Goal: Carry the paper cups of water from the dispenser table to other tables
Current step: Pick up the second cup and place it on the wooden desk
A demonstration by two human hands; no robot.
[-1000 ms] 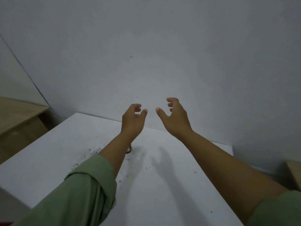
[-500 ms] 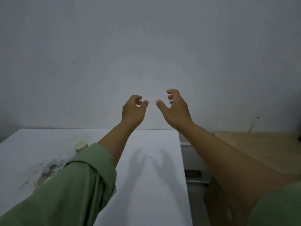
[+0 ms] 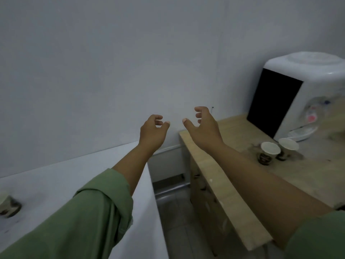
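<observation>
Two paper cups stand side by side on the wooden dispenser table [image 3: 231,131]: the nearer cup [image 3: 268,152] and the farther cup [image 3: 286,147], just in front of the white water dispenser [image 3: 302,94]. A third paper cup [image 3: 8,205] sits on the white table [image 3: 71,176] at the far left edge. My left hand [image 3: 153,131] hovers over the white table's far right corner, fingers curled and empty. My right hand [image 3: 203,128] is raised over the wooden table's left end, fingers apart and empty, well left of the two cups.
A narrow gap with grey floor tiles [image 3: 179,221] separates the white table from the wooden one. A plain grey wall [image 3: 112,62] stands behind both tables. Green sleeves cover my upper arms.
My view has swung to the right: the wooden table, the dispenser and the two cups have come into sight. The cup on the white table has slid to the left edge. Both hands stay raised and empty.
</observation>
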